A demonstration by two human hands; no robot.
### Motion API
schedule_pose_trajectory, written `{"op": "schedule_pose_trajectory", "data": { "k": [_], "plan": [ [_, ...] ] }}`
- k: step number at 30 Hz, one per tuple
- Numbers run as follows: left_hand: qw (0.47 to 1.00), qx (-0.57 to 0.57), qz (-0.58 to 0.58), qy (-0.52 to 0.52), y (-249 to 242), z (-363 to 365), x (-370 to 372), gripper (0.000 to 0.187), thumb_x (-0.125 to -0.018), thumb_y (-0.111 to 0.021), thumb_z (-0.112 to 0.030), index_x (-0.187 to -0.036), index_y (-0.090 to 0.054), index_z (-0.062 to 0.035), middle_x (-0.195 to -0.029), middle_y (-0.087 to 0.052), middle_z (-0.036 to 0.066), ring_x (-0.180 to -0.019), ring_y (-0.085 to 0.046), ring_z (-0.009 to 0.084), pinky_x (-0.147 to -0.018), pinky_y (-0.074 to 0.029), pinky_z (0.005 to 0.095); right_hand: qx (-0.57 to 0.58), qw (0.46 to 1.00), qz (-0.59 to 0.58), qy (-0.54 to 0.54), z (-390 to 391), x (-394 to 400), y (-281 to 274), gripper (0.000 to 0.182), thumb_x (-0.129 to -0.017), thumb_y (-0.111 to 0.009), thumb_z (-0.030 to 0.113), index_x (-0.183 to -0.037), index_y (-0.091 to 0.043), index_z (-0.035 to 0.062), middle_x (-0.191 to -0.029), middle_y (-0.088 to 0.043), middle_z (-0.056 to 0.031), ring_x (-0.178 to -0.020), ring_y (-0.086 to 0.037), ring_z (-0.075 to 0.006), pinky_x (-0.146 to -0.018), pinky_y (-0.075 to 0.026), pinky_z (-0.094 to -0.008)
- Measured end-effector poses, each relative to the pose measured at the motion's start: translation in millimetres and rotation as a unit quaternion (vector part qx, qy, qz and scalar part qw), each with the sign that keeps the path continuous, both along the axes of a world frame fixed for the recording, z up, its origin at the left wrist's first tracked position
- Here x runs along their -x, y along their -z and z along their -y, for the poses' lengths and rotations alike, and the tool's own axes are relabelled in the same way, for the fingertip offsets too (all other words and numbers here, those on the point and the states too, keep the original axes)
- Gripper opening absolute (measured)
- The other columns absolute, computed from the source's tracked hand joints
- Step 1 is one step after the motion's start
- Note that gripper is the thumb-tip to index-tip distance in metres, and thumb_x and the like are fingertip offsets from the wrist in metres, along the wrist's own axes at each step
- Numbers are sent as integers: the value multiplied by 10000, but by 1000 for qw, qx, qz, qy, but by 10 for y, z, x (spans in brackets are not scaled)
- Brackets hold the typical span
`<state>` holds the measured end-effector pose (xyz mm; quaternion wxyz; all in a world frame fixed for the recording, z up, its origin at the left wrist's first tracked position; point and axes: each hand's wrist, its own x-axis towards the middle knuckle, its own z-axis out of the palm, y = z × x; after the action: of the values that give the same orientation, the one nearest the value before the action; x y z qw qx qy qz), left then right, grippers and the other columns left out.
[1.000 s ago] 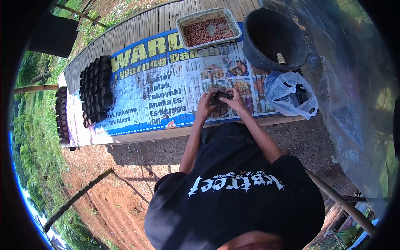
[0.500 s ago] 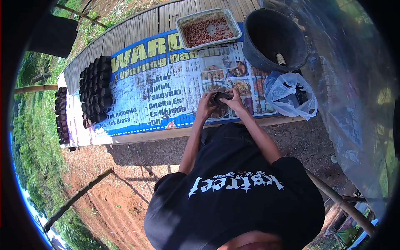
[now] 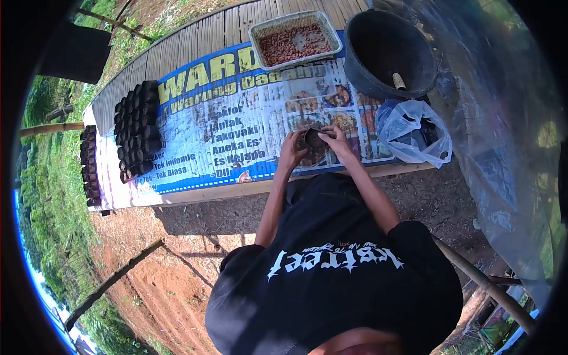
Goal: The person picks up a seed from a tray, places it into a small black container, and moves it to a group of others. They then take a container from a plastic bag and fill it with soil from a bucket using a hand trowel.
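A small black plastic seedling bag (image 3: 313, 139) with dark soil in it stands upright at the near side of the printed banner (image 3: 195, 127). My left hand (image 3: 292, 151) is closed around its left side. On the other side my right hand (image 3: 336, 142) pinches the rim, fingers at the far edge. Dark crumbs of soil lie on the banner around the bag. Beyond my hands sits a pale rectangular basket (image 3: 255, 52) of reddish-brown seeds.
A large black bucket (image 3: 362, 83) with a pale cylindrical piece (image 3: 399, 81) inside stands at the back right. Closer sits a clear plastic bag (image 3: 438, 155) holding dark stuff. Rows of filled black bags (image 3: 137, 127) stand at the left. Plastic sheeting (image 3: 485, 136) hangs at the right.
My right thumb has come out from inside the bag to its rim, so more of the soil shows. Both hands stay in nearly the same place.
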<state>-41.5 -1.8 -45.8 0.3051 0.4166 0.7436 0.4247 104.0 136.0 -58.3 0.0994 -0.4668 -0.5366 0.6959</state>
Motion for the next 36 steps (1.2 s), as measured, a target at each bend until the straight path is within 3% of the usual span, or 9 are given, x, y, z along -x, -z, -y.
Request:
{"op": "schedule_pose_trajectory", "data": {
  "k": [6,9,18,28,31,34,36],
  "plan": [
    [1000,8,-3,2,-10,1,-3,655,-668,-776,-51,-1296,-593,-101,-1130,-600,172,-1095,-609,368,-964,-500,420,-111,993,37,-8,47,86,154,303,-892,-749,186,-1126,-604,60,-981,-664,-51,-913,-618,-136,-802,-499,-306],
    [1000,8,-9,2,8,3,10,661,-663,-792,-64,-1293,-594,-90,-1143,-611,170,-1093,-615,358,-957,-508,412,-119,993,13,-8,75,67,158,410,-819,-814,255,-1122,-612,67,-988,-645,-67,-869,-625,-147,-755,-508,-307],
    [1000,10,1,3,55,5,8,660,-670,-790,-65,-1299,-591,-85,-1152,-616,169,-1080,-621,355,-938,-516,406,-235,968,73,-50,107,71,143,538,-754,-845,256,-1174,-557,83,-1120,-632,-142,-1046,-612,-293,-890,-488,-412],
    [1000,23,-5,8,30,-7,15,676,-664,-803,-69,-1303,-584,-80,-1169,-613,172,-1107,-615,363,-964,-511,420,-247,964,80,-62,107,108,180,530,-758,-846,263,-1177,-554,122,-1086,-662,-141,-1016,-646,-305,-870,-502,-418],
    [999,18,8,32,-54,4,44,684,-677,-848,-139,-1303,-581,-66,-1227,-601,188,-1135,-606,347,-982,-500,410,-235,968,64,-59,86,63,206,505,-765,-843,286,-1153,-571,111,-1081,-668,-143,-1011,-655,-307,-853,-510,-422],
    [999,-15,-41,-20,-184,25,-10,603,-769,-845,-276,-1259,-586,-37,-1172,-643,202,-1056,-649,331,-909,-518,413,-202,977,30,-58,19,9,152,465,-797,-819,330,-1113,-587,80,-1070,-669,-145,-964,-668,-311,-812,-522,-421],
    [994,47,32,-89,-264,9,-2,524,-835,-792,-369,-1170,-611,-9,-1038,-680,200,-947,-679,318,-833,-527,418,-191,981,16,-41,-9,-29,20,438,-832,-792,359,-1070,-590,52,-1048,-672,-146,-921,-674,-310,-778,-529,-417]
  ]
}}
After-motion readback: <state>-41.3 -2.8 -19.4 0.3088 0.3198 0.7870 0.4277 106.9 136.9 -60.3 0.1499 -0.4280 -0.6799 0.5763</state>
